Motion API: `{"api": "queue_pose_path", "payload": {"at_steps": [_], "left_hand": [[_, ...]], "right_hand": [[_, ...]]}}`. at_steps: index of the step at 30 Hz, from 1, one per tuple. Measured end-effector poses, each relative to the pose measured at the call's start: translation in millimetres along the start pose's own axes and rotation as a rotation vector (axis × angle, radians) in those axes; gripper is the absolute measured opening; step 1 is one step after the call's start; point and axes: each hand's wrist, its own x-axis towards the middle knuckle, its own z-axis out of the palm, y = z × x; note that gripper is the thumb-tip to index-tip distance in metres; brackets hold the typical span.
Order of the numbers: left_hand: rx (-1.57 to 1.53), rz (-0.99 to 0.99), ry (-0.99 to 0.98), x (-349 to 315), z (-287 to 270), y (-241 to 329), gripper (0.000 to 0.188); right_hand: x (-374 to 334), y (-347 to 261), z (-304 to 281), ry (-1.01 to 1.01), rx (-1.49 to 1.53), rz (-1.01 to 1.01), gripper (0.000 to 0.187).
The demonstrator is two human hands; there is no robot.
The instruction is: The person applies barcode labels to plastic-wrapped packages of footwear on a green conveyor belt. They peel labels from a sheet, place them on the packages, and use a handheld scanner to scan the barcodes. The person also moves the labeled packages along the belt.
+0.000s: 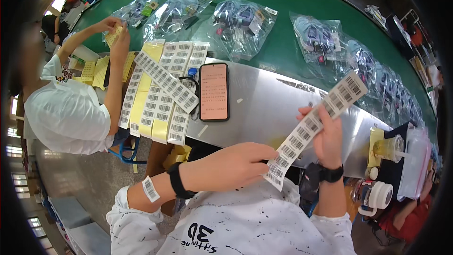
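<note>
A long white strip of barcode labels (302,134) slants up to the right in front of me. My right hand (328,134) is closed round its middle, with the fingers behind and the thumb along the edge. At the strip's lower end, my left hand (240,163) pinches the edge between thumb and fingers. A single barcode label (150,189) is stuck on my left forearm, below the black wristband (179,180). More barcode label sheets (177,73) lie overlapping on the table to the left, one strip across the others.
A phone (213,92) lies on the metal table edge (259,92). Shoes in clear bags (240,21) stand along the green conveyor (278,0), more bagged shoes (384,78) at right. A co-worker (71,113) handles yellow labels at left. A drink cup (388,148) and bottle (377,194) are at right.
</note>
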Motion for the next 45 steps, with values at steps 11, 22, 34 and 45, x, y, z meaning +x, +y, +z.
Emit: {"api": "queue_pose_path", "payload": {"at_steps": [11,22,34,45], "left_hand": [[-0.350,-0.264,0.471,60,-1,-40,0.043],[-0.587,-0.469,0.501,59,8,-44,0.024],[-0.567,-0.565,0.445,52,6,-51,0.019],[-0.572,-0.500,0.439,59,4,-62,0.021]], "right_hand": [[-23,9,33,-0.493,-0.249,0.385,0.019],[3,-8,28,-0.080,-0.528,-0.327,0.020],[3,1,37,-0.015,-0.860,-0.537,0.011],[10,-3,37,-0.020,-0.964,-0.665,0.012]]}}
